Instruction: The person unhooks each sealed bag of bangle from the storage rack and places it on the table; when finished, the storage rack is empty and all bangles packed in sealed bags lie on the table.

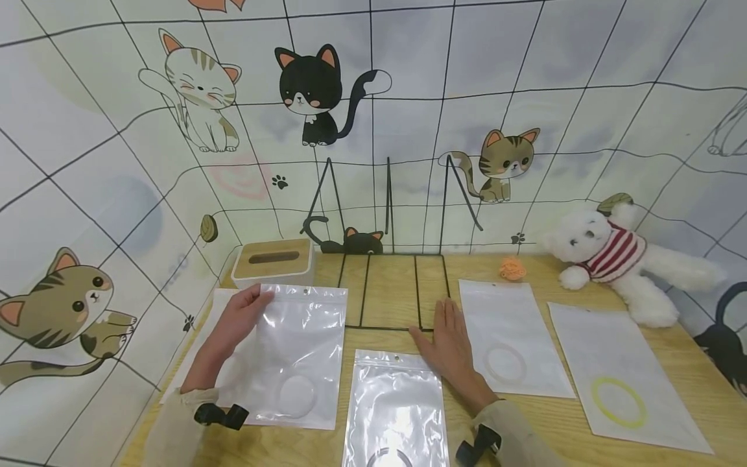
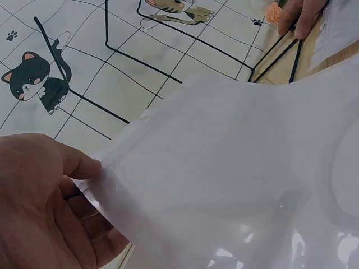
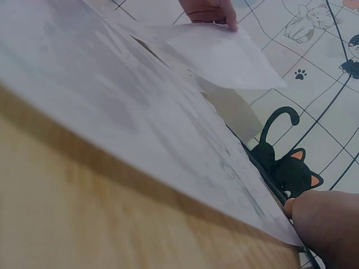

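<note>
My left hand point(image 1: 233, 324) pinches the top left corner of a zip bag point(image 1: 312, 350) between thumb and fingers. A round white shape point(image 1: 296, 395) shows low in that bag. In the left wrist view the bag's corner point(image 2: 104, 190) lifts up, with the thumb on its front. A black wire rack point(image 1: 379, 328) with upright peaked dividers stands at the back of the table. My right hand point(image 1: 449, 344) lies with fingers straight at the rack's front right corner, its thumb by the front bar. Just below it is a second zip bag point(image 1: 397, 395), lying flat.
Two more bags lie on the right, one point(image 1: 502, 318) with a pale ring, the other point(image 1: 613, 344) with a yellow ring. A white box with a wooden lid point(image 1: 274, 266) stands back left. An orange lump point(image 1: 512, 268) and a plush bear point(image 1: 618, 259) are back right.
</note>
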Tool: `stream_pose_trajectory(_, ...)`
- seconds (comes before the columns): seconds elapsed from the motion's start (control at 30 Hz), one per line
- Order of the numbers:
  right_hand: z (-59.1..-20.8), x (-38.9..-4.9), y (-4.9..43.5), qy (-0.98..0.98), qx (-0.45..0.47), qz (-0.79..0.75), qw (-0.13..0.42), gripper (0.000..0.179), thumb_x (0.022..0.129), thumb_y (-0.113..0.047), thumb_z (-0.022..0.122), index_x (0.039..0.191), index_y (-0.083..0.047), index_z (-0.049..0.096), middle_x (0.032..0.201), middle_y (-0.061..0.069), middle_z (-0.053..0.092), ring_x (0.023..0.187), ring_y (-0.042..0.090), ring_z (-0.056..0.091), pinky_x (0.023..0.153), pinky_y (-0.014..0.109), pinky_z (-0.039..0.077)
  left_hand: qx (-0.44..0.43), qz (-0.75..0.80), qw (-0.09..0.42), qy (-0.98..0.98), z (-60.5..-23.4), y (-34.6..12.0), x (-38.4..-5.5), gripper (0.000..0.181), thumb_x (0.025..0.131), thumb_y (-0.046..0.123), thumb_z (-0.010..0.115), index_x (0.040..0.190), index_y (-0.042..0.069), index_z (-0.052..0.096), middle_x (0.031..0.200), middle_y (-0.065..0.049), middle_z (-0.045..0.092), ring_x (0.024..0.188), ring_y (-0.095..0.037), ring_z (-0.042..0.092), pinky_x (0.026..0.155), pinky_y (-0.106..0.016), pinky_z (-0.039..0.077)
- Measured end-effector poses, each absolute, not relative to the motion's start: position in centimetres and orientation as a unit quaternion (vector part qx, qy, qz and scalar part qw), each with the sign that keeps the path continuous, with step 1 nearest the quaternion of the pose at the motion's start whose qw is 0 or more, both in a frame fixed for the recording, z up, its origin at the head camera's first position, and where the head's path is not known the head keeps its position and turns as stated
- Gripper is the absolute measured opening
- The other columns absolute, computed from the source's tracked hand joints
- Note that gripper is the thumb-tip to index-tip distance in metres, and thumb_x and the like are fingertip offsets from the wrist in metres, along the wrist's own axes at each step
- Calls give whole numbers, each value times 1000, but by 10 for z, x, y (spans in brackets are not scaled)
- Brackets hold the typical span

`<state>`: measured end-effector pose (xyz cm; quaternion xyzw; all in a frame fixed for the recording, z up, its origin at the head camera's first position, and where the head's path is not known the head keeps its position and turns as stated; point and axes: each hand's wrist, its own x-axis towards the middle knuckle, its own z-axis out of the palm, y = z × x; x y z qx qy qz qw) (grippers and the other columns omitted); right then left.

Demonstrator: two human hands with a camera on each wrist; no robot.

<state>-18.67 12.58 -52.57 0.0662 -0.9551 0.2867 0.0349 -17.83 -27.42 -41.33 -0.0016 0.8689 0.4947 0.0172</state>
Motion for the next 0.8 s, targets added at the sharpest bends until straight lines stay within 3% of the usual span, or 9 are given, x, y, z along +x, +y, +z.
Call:
stream_pose_trajectory(0.23,-526,-188,125,-954,67,288,44,92,100,-54,49,156,8,13,164,29,6,154,42,3,124,52,4,42,419,25,907,-424,-276,-179,24,106,25,48,115,8,62,108,-10,61,97,-22,50,80,-33,42)
stream_pose_trajectory(0.47,-526,-185,125,-953,66,291,46,91,100,-53,51,156,8,14,164,29,7,154,42,3,124,52,4,78,343,39,935,-435,-273,-177,17,102,12,48,102,9,65,88,-5,60,83,-18,51,73,-32,41)
stream_pose_trajectory(0.7,-525,-187,125,-954,63,290,40,92,100,-54,51,156,8,11,164,29,6,154,42,3,124,52,5,92,275,53,956,-442,-267,-175,17,99,7,50,100,5,67,84,-5,65,72,-16,52,67,-33,44)
stream_pose_trajectory(0.8,-525,-187,125,-955,64,288,42,92,100,-54,51,156,8,12,164,29,7,154,42,4,124,52,6,94,238,55,965,-446,-264,-173,18,98,4,52,102,4,70,90,-7,69,75,-16,54,70,-36,48)
